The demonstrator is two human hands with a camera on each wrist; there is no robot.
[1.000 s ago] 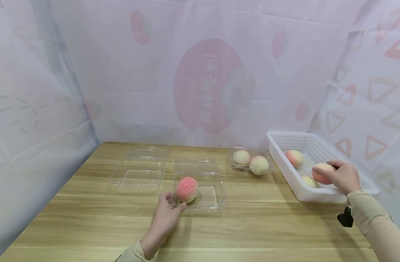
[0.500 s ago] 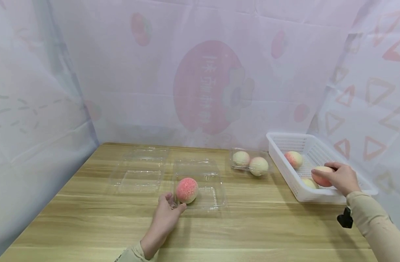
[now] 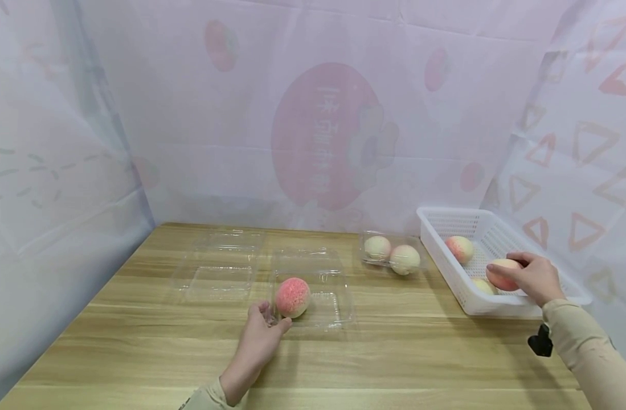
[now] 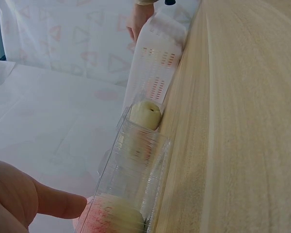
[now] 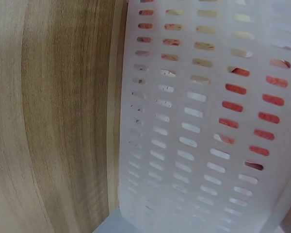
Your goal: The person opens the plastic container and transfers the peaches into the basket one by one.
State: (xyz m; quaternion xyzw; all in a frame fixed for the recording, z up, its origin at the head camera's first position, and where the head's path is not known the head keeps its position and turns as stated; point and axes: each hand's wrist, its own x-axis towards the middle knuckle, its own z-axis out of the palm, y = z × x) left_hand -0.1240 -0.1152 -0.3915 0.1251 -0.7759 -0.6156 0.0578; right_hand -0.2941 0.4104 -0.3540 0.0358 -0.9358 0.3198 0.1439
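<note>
Of the two hands, the right hand (image 3: 533, 277) at the right of the head view curls its fingers round a pink peach (image 3: 501, 274) and holds it above the near end of the white basket (image 3: 448, 214). The left hand (image 3: 258, 337), low in the centre, pinches the near left edge of an open clear clamshell box (image 3: 328, 302) between thumb and fingers. After the hands, largest to smallest: the wooden table (image 3: 395, 364) carries everything. The basket holds two more peaches (image 3: 459, 248). A second empty clear box (image 3: 217, 267) lies left of centre. A smaller clear box (image 3: 392, 254) beside the basket holds two pale peaches. A rosy peach (image 3: 293, 296) sits in the box the left hand grips.
</note>
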